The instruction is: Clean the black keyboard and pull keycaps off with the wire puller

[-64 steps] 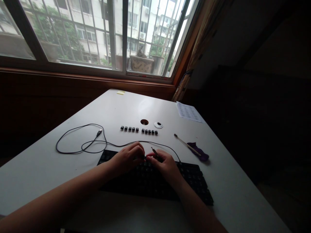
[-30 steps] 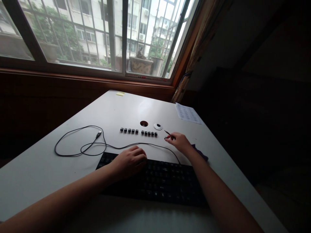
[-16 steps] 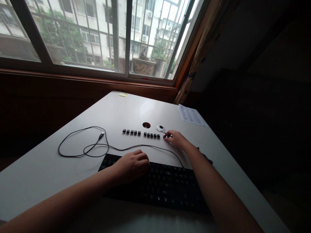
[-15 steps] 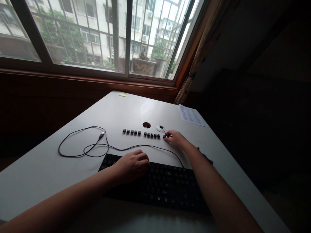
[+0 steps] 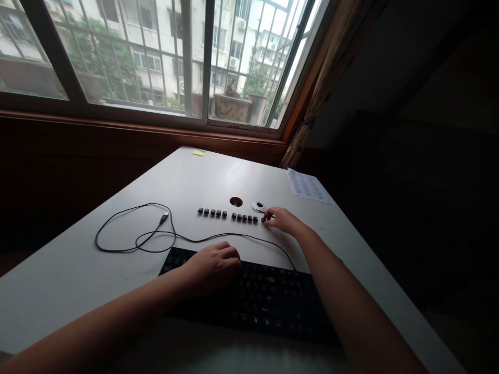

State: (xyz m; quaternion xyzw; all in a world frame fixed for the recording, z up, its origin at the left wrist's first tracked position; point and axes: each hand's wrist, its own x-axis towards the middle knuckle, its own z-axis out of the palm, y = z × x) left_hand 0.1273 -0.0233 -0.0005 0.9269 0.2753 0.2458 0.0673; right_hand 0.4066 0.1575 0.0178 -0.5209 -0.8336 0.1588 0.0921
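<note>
A black keyboard (image 5: 268, 304) lies on the white table (image 5: 70, 270) in front of me. My left hand (image 5: 212, 265) rests curled on the keyboard's upper left part. My right hand (image 5: 283, 221) reaches out to the right end of a row of several black keycaps (image 5: 228, 214) laid on the table. Its fingers pinch a small black keycap (image 5: 264, 219) at the end of the row, and a thin tool shows in the same hand.
The keyboard's black cable (image 5: 132, 234) loops over the table to the left, ending in a USB plug (image 5: 165, 214). A round cable hole (image 5: 236, 201) and its white cap (image 5: 258, 206) sit behind the keycaps. A printed sheet (image 5: 307, 186) lies far right, a yellow note (image 5: 198, 152) by the window.
My right hand left the keyboard with the thin tool, swung out to the right, then reached to the end of the keycap row. My left hand stayed on the keyboard.
</note>
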